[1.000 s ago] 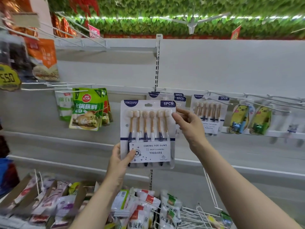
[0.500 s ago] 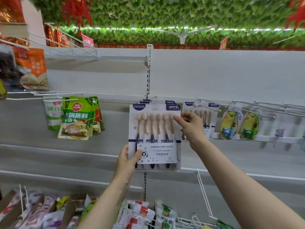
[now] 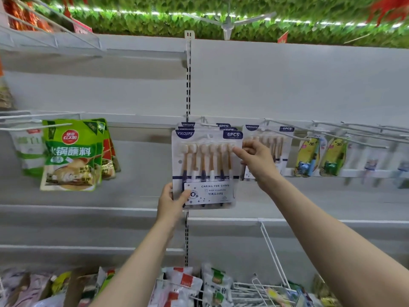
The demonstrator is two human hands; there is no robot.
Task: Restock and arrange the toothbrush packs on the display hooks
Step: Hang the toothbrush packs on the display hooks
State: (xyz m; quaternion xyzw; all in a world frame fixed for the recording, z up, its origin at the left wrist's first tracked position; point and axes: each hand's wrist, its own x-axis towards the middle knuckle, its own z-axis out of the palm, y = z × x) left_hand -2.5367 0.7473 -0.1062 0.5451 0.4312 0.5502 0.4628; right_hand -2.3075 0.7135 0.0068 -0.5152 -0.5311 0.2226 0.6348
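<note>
A white six-piece toothbrush pack (image 3: 207,168) with navy labels hangs flat against the shelf wall, at the front of a stack of like packs (image 3: 188,125) on a display hook (image 3: 207,124). My left hand (image 3: 171,201) pinches its lower left corner, thumb on the front label. My right hand (image 3: 256,160) holds its upper right edge with fingertips on the front. A second stack of the same toothbrush packs (image 3: 269,149) hangs just to the right, partly behind my right hand.
Green sauce pouches (image 3: 72,155) hang on hooks to the left. Yellow children's toothbrush packs (image 3: 321,157) hang to the right, beyond them long bare wire hooks (image 3: 358,134). Below stand wire baskets (image 3: 272,258) and boxes of snack packets (image 3: 183,286).
Both hands have carried the pack up and toward the wall, onto the hook in front of the other packs. The view has tilted upward.
</note>
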